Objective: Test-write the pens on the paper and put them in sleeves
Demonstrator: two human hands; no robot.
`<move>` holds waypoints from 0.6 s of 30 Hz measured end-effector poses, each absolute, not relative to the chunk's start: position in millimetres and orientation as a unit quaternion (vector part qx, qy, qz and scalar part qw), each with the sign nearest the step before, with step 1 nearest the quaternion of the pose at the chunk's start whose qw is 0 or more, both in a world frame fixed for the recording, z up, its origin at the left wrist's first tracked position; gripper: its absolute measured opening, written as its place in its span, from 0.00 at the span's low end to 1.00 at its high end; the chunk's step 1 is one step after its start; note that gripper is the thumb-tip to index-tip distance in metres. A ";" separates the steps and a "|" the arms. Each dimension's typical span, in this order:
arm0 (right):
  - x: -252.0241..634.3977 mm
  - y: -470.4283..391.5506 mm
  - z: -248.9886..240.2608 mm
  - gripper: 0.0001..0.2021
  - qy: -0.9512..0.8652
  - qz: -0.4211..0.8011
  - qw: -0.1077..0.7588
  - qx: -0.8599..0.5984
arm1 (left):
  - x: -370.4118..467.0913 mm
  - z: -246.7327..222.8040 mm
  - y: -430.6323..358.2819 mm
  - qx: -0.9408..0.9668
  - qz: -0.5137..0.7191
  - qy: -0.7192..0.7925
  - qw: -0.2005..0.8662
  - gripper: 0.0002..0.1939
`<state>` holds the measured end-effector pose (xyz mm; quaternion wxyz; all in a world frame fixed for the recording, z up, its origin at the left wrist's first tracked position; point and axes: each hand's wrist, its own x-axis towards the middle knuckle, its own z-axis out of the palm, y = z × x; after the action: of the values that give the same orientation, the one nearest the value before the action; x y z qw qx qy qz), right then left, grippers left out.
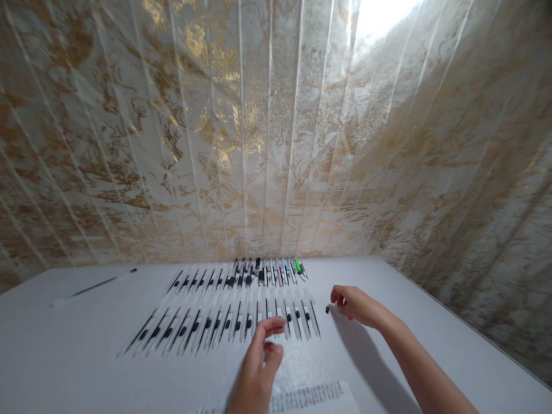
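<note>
My left hand [265, 359] is over the front row of pen parts, thumb and fingers apart, holding nothing that shows. Bent fingers mark my right hand [351, 302], just right of a small black piece [327, 310] on the white table [64, 356]; whether its fingertips hold anything is too small to tell. The front row of clear pen barrels [194, 330], with black caps and thin dark refills, runs left of my right hand. Behind it lies a second row of similar pen parts [202, 280].
At the back, several pens lie close together, with a bright green one [298, 265] at the right. A lone refill [95, 286] lies far left. A printed sheet [310, 398] is at the front edge. A gold-patterned curtain [259, 144] hangs behind.
</note>
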<state>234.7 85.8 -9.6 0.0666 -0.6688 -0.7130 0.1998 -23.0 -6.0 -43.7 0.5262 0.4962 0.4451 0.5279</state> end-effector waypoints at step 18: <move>208.5 79.5 -11.4 0.15 -0.738 0.192 0.056 -0.645 | -23.3 -45.6 -5.6 0.504 0.520 0.451 0.522 0.16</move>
<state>208.5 79.5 -11.4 0.0561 -0.6446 -0.7380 0.1917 -23.3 -5.6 -45.6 0.5216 0.5041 0.4509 0.5201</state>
